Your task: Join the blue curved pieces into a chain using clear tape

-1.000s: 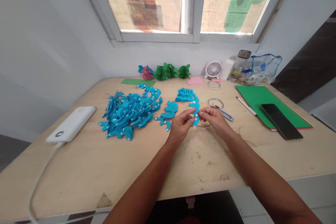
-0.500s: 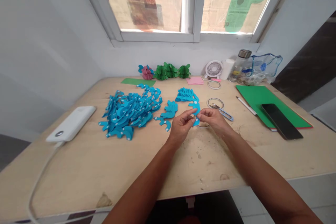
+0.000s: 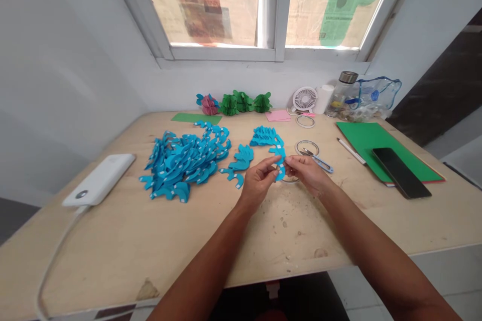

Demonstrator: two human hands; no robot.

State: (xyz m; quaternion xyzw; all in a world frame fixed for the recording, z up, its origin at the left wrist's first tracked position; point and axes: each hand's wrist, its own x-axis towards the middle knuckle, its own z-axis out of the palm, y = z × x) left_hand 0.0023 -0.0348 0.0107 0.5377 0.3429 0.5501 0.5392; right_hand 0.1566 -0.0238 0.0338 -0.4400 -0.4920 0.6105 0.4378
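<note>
My left hand (image 3: 259, 178) pinches a curved blue paper cutout (image 3: 279, 173) that bears a small white square. Fingers closed together, my right hand (image 3: 307, 172) is just right of that cutout; whatever its fingertips hold, if anything, is too small to make out. Beyond the hands lies a fanned row of blue cutouts (image 3: 264, 135), and a string of them reaches down toward my fingers. A smaller stack of blue cutouts (image 3: 242, 158) rests left of my left hand. Farther left spreads a big heap of blue cutouts (image 3: 184, 160) with white squares.
A roll of tape (image 3: 308, 142) and a blue utility knife (image 3: 322, 163) lie beyond my right hand. Another roll partly shows under it. Right are a green sheet (image 3: 357, 135), phone (image 3: 401, 171) and pen (image 3: 350, 150); left, a white power bank (image 3: 100, 178). Folded green paper shapes (image 3: 243, 102) stand behind.
My right fingertips have drawn slightly away to the right from the cutout, baring more of it. The left hand keeps its pinch. The whole view has shifted a little.
</note>
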